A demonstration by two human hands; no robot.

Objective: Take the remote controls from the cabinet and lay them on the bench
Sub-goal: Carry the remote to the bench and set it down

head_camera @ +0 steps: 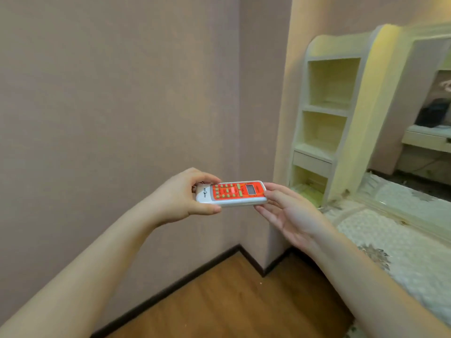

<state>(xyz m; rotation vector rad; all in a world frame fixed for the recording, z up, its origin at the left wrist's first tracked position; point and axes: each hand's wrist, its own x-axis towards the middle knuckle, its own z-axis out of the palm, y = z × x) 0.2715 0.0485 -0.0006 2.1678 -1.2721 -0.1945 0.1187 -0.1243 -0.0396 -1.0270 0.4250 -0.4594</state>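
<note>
A white remote control with an orange keypad and a small grey screen is held level in mid-air in front of the wall corner. My left hand grips its left end, thumb below and fingers curled over the top. My right hand is palm-up at the remote's right end, fingers straight and touching its underside and edge. The cream cabinet with open shelves stands to the right; its shelves look bare. The bench with a pale patterned cover runs along the right.
Pinkish walls meet in a corner behind the hands. A wooden floor with a dark skirting board lies below. A large mirror stands right of the cabinet above the bench.
</note>
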